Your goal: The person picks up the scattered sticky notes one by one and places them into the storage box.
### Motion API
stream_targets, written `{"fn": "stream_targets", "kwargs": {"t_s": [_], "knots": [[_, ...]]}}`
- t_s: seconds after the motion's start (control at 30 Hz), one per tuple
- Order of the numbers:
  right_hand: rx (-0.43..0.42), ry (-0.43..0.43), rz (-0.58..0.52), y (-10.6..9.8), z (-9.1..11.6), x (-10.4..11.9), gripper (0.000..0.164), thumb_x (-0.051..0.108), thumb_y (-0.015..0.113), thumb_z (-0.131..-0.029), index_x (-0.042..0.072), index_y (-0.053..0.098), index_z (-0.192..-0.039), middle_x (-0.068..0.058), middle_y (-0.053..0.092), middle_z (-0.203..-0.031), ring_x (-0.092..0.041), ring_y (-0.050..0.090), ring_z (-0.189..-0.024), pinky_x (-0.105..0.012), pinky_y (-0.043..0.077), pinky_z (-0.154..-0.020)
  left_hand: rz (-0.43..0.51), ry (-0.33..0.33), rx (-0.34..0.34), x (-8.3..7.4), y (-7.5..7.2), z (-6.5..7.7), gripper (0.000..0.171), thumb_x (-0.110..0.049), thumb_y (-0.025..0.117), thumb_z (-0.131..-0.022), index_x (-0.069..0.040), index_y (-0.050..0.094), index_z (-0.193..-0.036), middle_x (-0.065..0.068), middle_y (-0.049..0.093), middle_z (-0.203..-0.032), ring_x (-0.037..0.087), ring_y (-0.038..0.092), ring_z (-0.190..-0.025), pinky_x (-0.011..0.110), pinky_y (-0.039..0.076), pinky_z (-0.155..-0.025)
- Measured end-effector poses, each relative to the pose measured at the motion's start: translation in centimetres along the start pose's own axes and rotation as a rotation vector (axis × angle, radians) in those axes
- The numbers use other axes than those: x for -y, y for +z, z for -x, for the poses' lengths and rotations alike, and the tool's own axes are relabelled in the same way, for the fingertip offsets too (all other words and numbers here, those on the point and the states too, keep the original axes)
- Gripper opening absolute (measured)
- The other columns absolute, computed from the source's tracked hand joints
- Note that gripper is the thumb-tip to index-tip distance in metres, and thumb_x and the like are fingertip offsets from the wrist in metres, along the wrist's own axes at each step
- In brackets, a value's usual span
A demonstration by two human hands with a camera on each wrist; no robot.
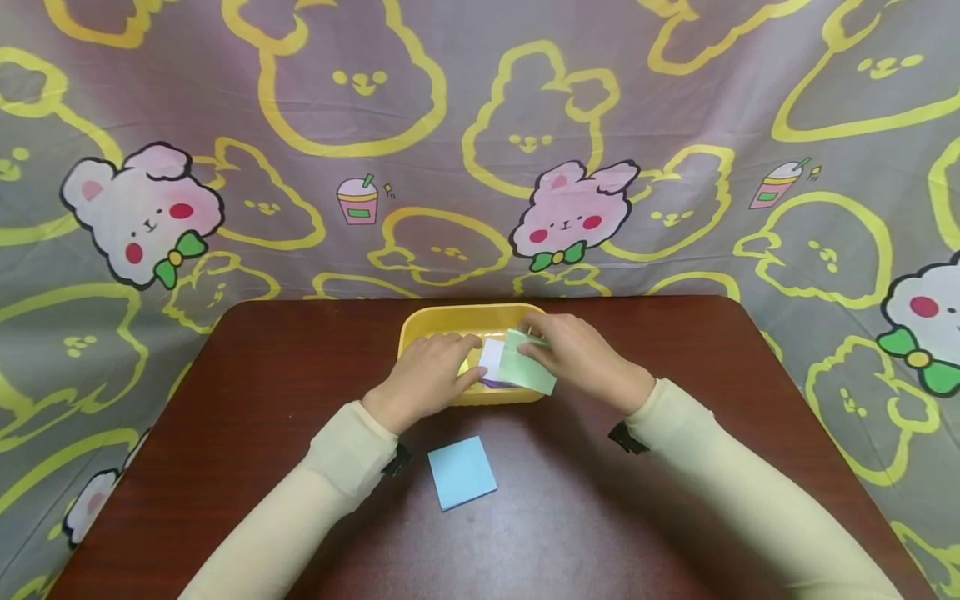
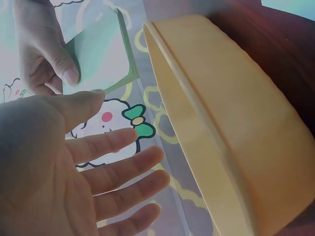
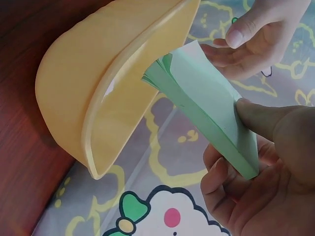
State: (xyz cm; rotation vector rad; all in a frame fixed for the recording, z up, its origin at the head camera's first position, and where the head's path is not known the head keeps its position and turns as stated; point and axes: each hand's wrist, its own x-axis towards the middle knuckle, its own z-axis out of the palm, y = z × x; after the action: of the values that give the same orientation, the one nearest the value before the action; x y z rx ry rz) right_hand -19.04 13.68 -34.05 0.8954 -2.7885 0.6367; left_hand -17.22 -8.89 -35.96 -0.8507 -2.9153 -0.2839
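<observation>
My right hand [image 1: 581,354] grips a pad of green sticky notes [image 1: 525,362] between thumb and fingers, above the right end of a yellow basket [image 1: 472,312]. The pad's thick glued edge and slightly fanned sheets show in the right wrist view [image 3: 206,108]. Over the basket's left part is my left hand [image 1: 427,375], fingers spread and holding nothing in the left wrist view. Inside the basket, a white and purple pad [image 1: 492,360] shows between the hands, with a bit of yellow beside it. The rest of the contents is hidden by my hands.
A pad of light blue sticky notes [image 1: 462,473] lies on the dark red-brown table [image 1: 300,392], in front of the basket. Behind the table hangs a grey cloth [image 1: 465,108] printed with cartoon animals.
</observation>
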Motion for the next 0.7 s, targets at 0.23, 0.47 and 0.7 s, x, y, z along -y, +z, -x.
{"fn": "stream_targets", "kwargs": {"t_s": [0.23,0.47,0.7], "knots": [[0.025,0.023,-0.013,0.02,-0.34,0.01,0.024,0.022,0.066,-0.085,0.006,0.063,-0.104,-0.001,0.063,-0.085,-0.014,0.053,-0.07,-0.029,0.046,-0.061,-0.001,-0.014,0.013,0.24,0.04,-0.13,0.046,-0.043,0.054,-0.091,-0.013,0.058,-0.126,0.006,0.065,-0.115,0.023,0.061,-0.1,0.043,0.046,-0.087],[0.03,0.029,0.0,0.07,-0.57,0.02,0.025,0.024,0.067,-0.085,0.009,0.062,-0.104,0.0,0.062,-0.084,-0.014,0.053,-0.069,-0.029,0.045,-0.058,-0.003,-0.013,0.02,0.51,0.2,-0.35,0.045,-0.042,0.053,-0.092,-0.012,0.059,-0.125,0.005,0.066,-0.114,0.023,0.062,-0.099,0.042,0.047,-0.086],[0.038,0.038,0.018,0.39,-0.99,-0.33,0.023,0.026,0.065,-0.086,0.01,0.062,-0.103,0.002,0.06,-0.082,-0.013,0.051,-0.068,-0.029,0.044,-0.057,0.007,-0.018,0.022,0.79,0.2,-0.51,0.045,-0.041,0.055,-0.091,-0.012,0.059,-0.125,0.005,0.066,-0.112,0.022,0.062,-0.096,0.041,0.048,-0.083]]}}
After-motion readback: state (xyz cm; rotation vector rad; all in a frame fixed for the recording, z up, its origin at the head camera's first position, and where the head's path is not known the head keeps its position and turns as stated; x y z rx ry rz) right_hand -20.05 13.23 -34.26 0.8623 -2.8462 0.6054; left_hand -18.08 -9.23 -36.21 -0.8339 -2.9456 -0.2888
